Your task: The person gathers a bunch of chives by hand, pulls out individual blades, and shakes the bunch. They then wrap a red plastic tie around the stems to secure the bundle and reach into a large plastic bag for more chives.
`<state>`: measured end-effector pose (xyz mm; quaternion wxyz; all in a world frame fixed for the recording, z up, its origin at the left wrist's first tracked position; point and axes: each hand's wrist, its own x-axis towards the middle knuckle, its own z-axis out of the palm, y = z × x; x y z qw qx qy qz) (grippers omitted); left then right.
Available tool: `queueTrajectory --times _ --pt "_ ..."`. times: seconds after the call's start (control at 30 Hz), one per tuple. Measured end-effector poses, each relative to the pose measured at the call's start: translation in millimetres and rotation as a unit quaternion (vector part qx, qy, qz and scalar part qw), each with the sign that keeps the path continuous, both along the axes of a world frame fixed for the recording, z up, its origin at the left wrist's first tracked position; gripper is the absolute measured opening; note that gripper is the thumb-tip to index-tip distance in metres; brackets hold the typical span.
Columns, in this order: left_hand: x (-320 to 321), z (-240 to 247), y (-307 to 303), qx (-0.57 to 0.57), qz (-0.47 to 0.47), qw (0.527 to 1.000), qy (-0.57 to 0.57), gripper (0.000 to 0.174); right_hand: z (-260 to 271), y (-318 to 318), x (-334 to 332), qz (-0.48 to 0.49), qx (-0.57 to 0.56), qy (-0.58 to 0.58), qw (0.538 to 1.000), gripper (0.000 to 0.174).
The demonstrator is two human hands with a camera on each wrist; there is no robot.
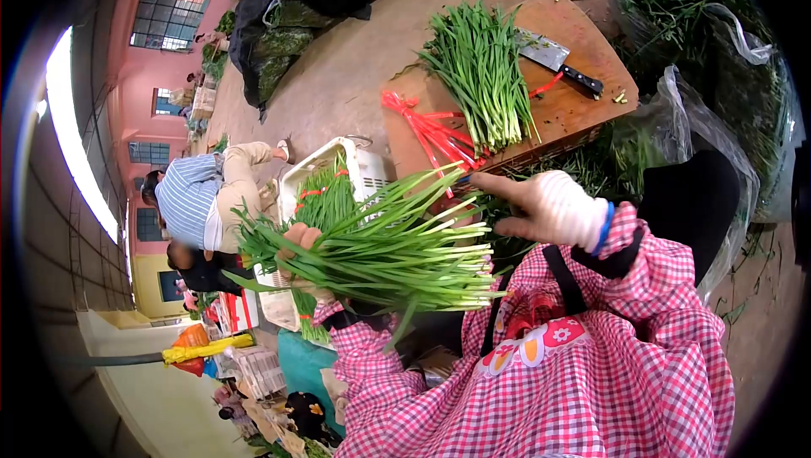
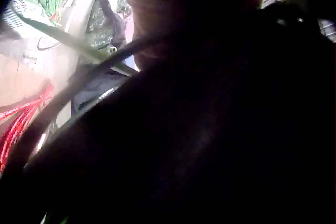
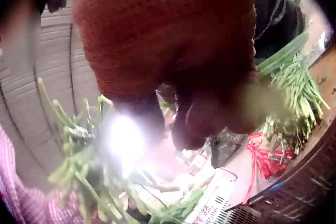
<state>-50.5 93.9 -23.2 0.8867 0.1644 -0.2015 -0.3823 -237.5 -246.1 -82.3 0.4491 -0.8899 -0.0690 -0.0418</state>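
My left hand (image 1: 302, 244) grips a loose bunch of garlic chives (image 1: 389, 259), held up in front of the body with pale stem ends pointing right. In the head view the leaves cover part of that hand, and the left wrist view is mostly dark. Beside the stem ends is my right hand (image 1: 541, 204), in a white fingerless covering, its index finger stretched out and nothing visible in its grasp. The right wrist view shows its fingers (image 3: 191, 124) close to the stems (image 3: 84, 166). Beyond, another bunch of chives (image 1: 481, 69) lies on a wooden board (image 1: 583, 116).
A cleaver (image 1: 545, 51) and red ties (image 1: 431, 133) lie on the board. Left of it, a white crate (image 1: 367, 172) holds chives tied in red (image 1: 325, 192). Plastic bags of greens (image 1: 726, 95) stand at right. A person in a striped shirt (image 1: 190, 192) bends over at left.
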Motion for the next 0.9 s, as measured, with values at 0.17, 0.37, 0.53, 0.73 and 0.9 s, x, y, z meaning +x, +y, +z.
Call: queueTrajectory --times 0.17,0.37,0.53,0.73,0.9 --pt "-4.7 3.2 -4.0 0.003 0.031 0.999 0.017 0.018 -35.1 17.2 19.4 0.008 0.019 -0.025 0.999 0.026" --pt "3.3 -18.0 19.6 0.207 0.303 0.929 -0.05 0.034 -49.3 -13.6 -1.8 0.049 -0.112 0.14 0.983 0.026" --pt "8.6 -28.6 17.3 0.253 0.32 0.912 -0.048 0.031 -41.4 -33.4 -13.2 0.015 -0.195 0.196 0.961 0.034" --pt "10.2 -31.2 14.3 0.256 0.32 0.911 -0.045 0.033 -13.3 -14.3 -0.6 -0.081 -0.007 -0.167 0.983 0.054" --pt "5.7 -21.3 1.7 0.281 0.282 0.915 -0.059 0.031 -0.7 10.8 31.2 0.01 0.06 -0.312 0.948 0.052"
